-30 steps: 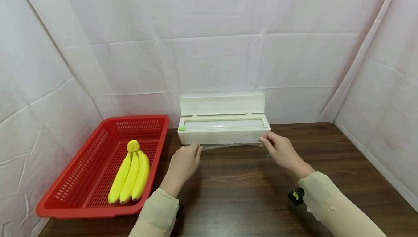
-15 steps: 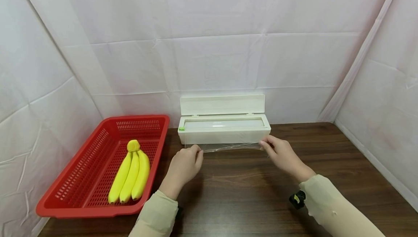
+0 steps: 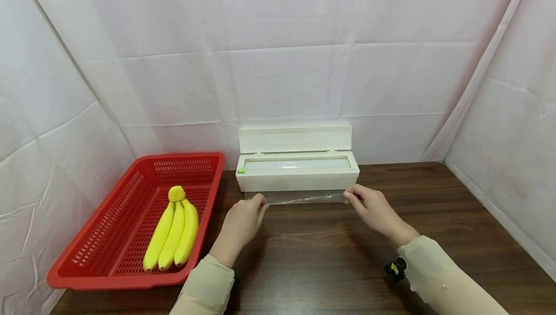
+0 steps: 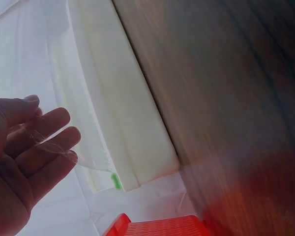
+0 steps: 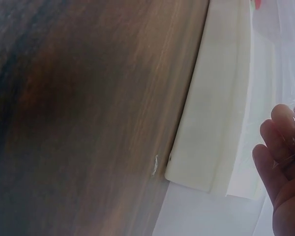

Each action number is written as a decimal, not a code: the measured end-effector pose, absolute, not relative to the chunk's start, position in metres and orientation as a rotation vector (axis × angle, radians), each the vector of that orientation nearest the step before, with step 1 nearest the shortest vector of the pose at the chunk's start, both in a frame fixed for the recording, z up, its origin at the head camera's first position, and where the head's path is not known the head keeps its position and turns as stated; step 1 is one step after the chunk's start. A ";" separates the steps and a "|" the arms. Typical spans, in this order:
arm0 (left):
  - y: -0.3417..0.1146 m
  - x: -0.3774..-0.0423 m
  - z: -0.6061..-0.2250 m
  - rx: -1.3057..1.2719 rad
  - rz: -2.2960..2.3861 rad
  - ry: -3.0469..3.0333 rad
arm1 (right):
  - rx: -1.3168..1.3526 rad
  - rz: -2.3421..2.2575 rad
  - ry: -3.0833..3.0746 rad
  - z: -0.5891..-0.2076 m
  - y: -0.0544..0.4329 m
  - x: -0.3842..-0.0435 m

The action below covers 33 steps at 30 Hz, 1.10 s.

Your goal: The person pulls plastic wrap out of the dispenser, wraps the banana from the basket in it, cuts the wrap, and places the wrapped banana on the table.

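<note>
A strip of clear cling film (image 3: pixel 304 197) stretches between my two hands, running back to a white cling film dispenser (image 3: pixel 299 180) whose lid (image 3: pixel 295 139) stands raised behind it. My left hand (image 3: pixel 241 219) pinches the film's left corner between thumb and forefinger. In the left wrist view the other fingers (image 4: pixel 51 142) lie loosely bent, with film crossing them. At the opposite corner my right hand (image 3: pixel 374 209) pinches the film the same way. A green slider (image 3: pixel 241 171) sits at the dispenser's left end.
Left of the dispenser a red plastic basket (image 3: pixel 117 283) holds a bunch of yellow bananas (image 3: pixel 175 233). White cloth (image 3: pixel 278 83) hangs behind and at both sides. A small whitish scrap (image 5: pixel 155 165) lies on the dark wooden table (image 3: pixel 304 267).
Both hands have drawn slightly toward me, and more film now shows in front of the dispenser. The basket, bananas and dispenser stay in place.
</note>
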<state>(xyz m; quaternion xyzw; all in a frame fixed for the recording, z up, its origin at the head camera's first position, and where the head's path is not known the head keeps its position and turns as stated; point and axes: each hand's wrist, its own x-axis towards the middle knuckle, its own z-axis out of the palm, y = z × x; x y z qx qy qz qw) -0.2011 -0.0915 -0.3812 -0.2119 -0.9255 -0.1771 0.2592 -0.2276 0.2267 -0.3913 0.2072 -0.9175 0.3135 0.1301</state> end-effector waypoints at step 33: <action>-0.096 -0.193 -0.383 -0.633 -0.487 -2.600 | 0.609 0.892 -2.677 -0.395 0.224 -0.216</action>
